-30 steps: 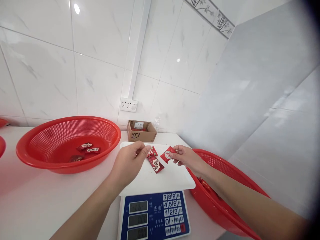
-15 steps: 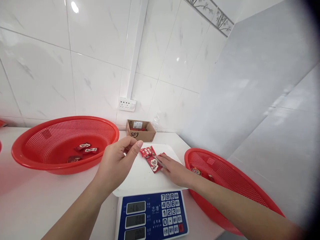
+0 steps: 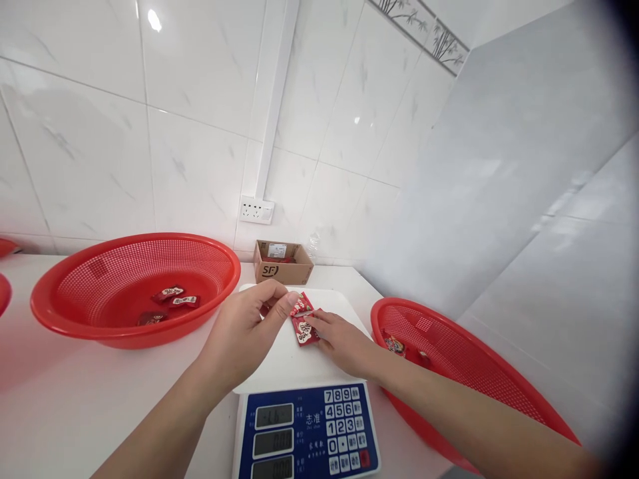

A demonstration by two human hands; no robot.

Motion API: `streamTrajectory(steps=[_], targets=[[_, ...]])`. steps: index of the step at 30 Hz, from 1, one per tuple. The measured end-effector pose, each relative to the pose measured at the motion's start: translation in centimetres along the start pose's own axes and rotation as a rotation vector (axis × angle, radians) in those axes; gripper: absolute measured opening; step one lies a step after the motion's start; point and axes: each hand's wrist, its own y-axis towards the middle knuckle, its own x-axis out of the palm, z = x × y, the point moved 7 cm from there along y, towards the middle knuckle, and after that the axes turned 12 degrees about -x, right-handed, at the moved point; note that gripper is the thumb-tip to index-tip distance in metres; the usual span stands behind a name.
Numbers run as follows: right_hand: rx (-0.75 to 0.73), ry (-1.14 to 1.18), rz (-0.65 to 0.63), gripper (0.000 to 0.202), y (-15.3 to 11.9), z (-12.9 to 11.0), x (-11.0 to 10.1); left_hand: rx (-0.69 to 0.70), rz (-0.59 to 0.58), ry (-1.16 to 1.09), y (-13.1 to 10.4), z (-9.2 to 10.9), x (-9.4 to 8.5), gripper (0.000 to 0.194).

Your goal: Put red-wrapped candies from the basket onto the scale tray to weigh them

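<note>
A small bright-red snack packet with white lettering hangs over the white pan of the digital scale. My left hand has its thumb and forefinger pinched at the near corner of this packet. Just below it, a dark-red packet with a pale label sits in the fingers of my right hand. The two packets overlap or touch edges; my fingers hide part of each. The scale's blue panel with keys and three small displays faces me.
A large red perforated basket with a few packets stands at left, and another red basket with some wrapped items at right. Behind the scale is an open cardboard box. A tiled wall with a socket closes off the back.
My left hand has moved right and its fingertips now meet the bright-red packet, which has tilted. My right hand still grips the dark-red one, which has turned slightly.
</note>
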Motion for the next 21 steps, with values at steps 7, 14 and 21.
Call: streamTrajectory(steps=[7,14,21], targets=[[0.101,0.033,-0.094,0.057,-0.5,-0.6,-0.8,0.017,-0.007,0.008,-0.1,0.1,0.0,0.031],[0.069,0.054,-0.118,0.056,-0.5,-0.8,-0.6,0.01,-0.019,-0.005,-0.1,0.1,0.2,0.029],[0.048,0.036,-0.024,0.052,-0.5,-0.8,-1.2,0.014,-0.018,0.013,-0.1,-0.1,0.2,0.032]])
